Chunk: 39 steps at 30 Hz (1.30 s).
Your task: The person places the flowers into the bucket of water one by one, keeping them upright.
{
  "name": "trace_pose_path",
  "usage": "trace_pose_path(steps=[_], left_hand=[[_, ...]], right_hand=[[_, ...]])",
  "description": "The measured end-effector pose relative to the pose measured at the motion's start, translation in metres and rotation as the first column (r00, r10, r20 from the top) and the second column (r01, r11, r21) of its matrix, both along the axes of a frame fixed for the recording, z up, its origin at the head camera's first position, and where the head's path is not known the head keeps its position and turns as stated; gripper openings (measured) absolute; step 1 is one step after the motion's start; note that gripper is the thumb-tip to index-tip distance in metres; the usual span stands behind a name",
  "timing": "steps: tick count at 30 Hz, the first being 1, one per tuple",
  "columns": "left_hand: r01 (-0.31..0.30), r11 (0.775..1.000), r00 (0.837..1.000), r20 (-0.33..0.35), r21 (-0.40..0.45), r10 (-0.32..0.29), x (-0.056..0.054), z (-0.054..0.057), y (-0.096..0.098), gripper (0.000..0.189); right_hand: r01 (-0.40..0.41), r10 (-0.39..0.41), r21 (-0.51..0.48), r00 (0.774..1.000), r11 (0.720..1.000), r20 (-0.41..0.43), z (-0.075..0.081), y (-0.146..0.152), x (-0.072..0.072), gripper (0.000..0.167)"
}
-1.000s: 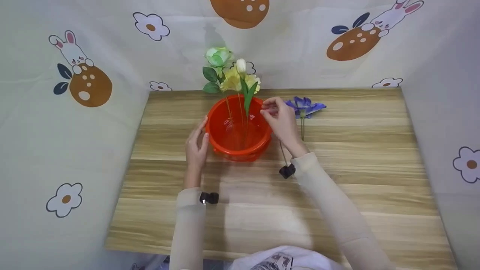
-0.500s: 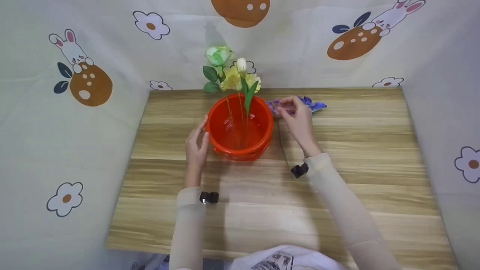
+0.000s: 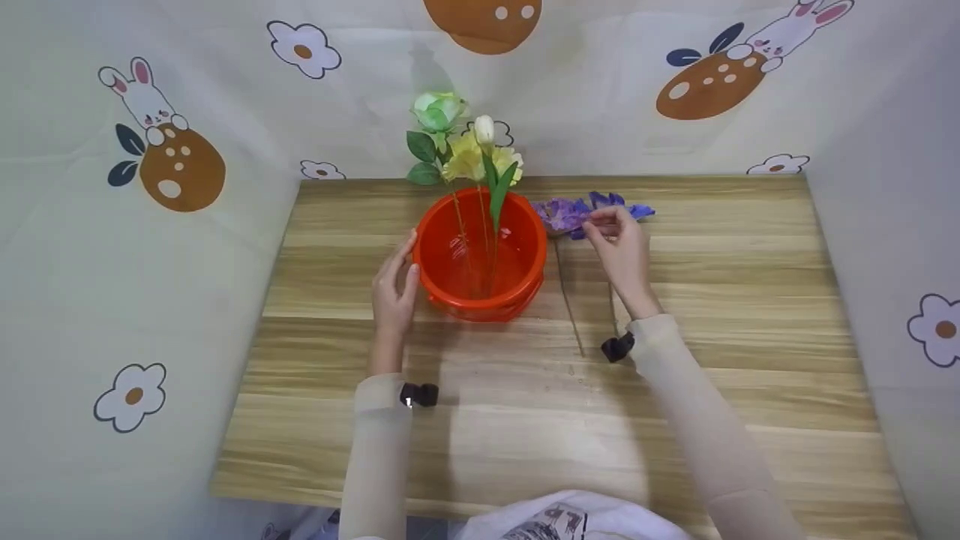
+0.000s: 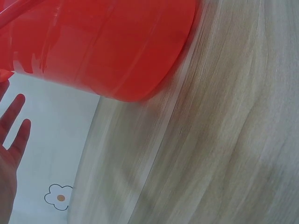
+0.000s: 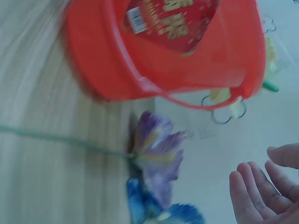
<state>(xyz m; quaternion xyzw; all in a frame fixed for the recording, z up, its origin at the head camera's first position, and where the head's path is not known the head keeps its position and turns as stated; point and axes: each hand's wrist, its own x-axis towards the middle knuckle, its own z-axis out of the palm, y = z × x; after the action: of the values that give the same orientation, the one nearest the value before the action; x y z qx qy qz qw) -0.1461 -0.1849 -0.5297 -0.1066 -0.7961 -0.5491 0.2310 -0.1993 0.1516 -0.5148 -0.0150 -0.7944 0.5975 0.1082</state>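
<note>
A red plastic bucket (image 3: 484, 304) stands on the table, holding a green rose (image 3: 437, 112), yellow flowers (image 3: 465, 159) and a white tulip (image 3: 484, 130). My left hand (image 3: 391, 294) rests against the bucket's left side, fingers extended along the rim. Right of the bucket lie a purple flower (image 3: 561, 216) and a blue-violet flower (image 3: 641, 211), stems toward me. Over the blue-violet one hovers my right hand (image 3: 625, 255), partly covering it. In the right wrist view its fingers (image 5: 245, 198) are loosely bent, with nothing between them and the thumb.
The bucket's thin handle (image 5: 187, 103) hangs down its side, below a label with a barcode (image 5: 136, 20). Behind the wooden table (image 3: 315, 450) hangs a pale printed cloth (image 3: 585, 97), and more cloth borders both sides.
My right hand has drawn back from the bucket's right rim, moving right over the purple flower to the blue-violet one. My left hand has stayed at the bucket.
</note>
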Motion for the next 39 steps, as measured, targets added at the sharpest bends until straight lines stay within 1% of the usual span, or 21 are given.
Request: trace_pose_path(steps=[8,12,16,20,22,25,29,35,39], left_hand=[[-0.017,1.000,1.000,0.003,-0.016,0.017,0.000,0.000,0.001,0.040],[-0.020,1.000,1.000,0.002,-0.015,0.020,0.001,0.000,0.001,0.040],[-0.020,1.000,1.000,0.007,-0.012,0.020,0.001,0.000,0.001,0.040],[-0.021,1.000,1.000,0.011,-0.020,0.021,0.001,0.000,0.001,0.040],[-0.024,0.999,1.000,0.011,-0.024,0.024,0.001,0.000,0.001,0.040],[-0.031,0.999,0.999,0.011,-0.029,0.032,0.001,0.000,0.002,0.039],[-0.037,0.999,0.999,0.019,-0.024,0.038,0.001,0.001,0.002,0.039],[-0.037,0.999,0.999,0.034,-0.020,0.038,0.001,0.001,0.003,0.039],[-0.036,0.999,0.999,0.028,-0.021,0.036,0.001,0.001,0.003,0.040]], right_hand=[[0.075,-0.076,0.039,0.996,0.996,0.036,-0.024,0.017,-0.001,0.021],[0.105,-0.109,0.059,0.991,0.993,0.080,-0.033,0.024,-0.001,0.020],[0.126,-0.133,0.058,0.982,0.990,0.135,-0.043,0.031,-0.002,0.020],[0.137,-0.144,0.049,0.975,0.989,0.172,-0.053,0.038,-0.003,0.020],[0.137,-0.139,0.022,0.971,0.990,0.193,-0.058,0.040,-0.004,0.020],[0.124,-0.109,-0.046,0.963,0.991,0.245,-0.063,0.043,-0.004,0.021],[0.108,-0.064,-0.120,0.946,0.987,0.319,-0.069,0.047,-0.002,0.024],[0.071,-0.007,-0.153,0.923,0.986,0.384,-0.075,0.049,-0.001,0.031],[0.049,0.025,-0.167,0.910,0.985,0.415,-0.078,0.050,-0.001,0.033]])
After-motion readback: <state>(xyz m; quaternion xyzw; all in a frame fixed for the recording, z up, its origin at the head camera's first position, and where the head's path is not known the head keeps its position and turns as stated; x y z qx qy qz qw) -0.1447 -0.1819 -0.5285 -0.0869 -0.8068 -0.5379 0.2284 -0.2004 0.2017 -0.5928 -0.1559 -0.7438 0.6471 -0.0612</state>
